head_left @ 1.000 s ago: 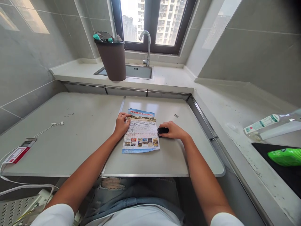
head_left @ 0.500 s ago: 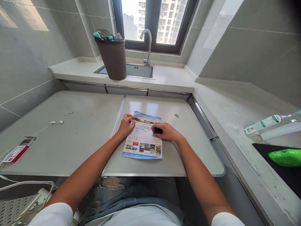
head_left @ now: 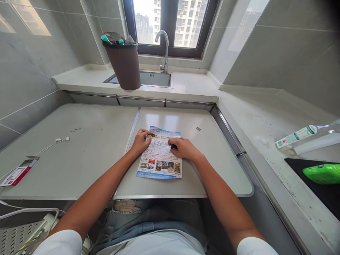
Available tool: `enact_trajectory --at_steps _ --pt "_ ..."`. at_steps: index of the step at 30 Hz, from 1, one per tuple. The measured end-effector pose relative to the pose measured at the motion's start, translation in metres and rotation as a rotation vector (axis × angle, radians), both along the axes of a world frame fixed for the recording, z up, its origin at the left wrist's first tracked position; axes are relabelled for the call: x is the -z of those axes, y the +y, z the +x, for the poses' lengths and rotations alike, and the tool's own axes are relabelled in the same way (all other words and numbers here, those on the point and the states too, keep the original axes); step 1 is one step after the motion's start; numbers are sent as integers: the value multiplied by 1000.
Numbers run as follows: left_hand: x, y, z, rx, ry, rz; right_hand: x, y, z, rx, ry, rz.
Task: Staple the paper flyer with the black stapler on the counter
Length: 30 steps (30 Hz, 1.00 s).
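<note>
A printed leaflet (head_left: 160, 150) with blue bands, red and black text and a row of small photos lies on the white folding table (head_left: 101, 152). At its upper left edge, my left hand (head_left: 141, 141) holds it, thumb and fingertips on the paper. My right hand (head_left: 183, 148) is closed around a small black object (head_left: 174, 146) over the right side of the leaflet. Most of that object is hidden by the fingers, so its kind cannot be made out. Beyond the leaflet, to the right, lie thin grey strips (head_left: 198, 128) that look like staples.
White earphones (head_left: 63, 139) and a red-and-white box (head_left: 20, 172) rest on the left part of the table. Behind it, a brown bin (head_left: 123, 67) stands by the sink (head_left: 156, 79) and tap. The right counter holds a clear bottle (head_left: 297, 137) and a green packet (head_left: 322, 174).
My right hand has moved slightly left over the leaflet and covers more of the black object. My left hand stays at the paper's edge. The whole view has shifted a little.
</note>
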<state>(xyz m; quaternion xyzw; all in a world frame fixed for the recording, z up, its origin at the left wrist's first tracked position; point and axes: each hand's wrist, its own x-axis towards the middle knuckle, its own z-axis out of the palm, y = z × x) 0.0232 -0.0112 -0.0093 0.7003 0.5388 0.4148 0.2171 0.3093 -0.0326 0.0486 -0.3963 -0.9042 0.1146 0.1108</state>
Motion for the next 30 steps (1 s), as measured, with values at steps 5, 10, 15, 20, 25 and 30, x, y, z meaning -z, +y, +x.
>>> enact_trajectory --at_steps 5,10,15,20,25,30 --pt "0 0 1 6 3 2 -5 -5 -9 16 -171 38" --pt "-3 -1 1 -17 57 5 -5 -7 -17 -2 -313 78" --pt "1 0 2 -24 76 10 -2 -6 -23 3 -385 79" --pt "3 1 3 -25 95 4 -2 -9 -27 -7 -426 100" --pt "2 0 3 -15 94 10 -3 -14 -30 -23 -434 114" --pt "2 -1 0 -5 165 45 0 -15 -27 24 -342 131"
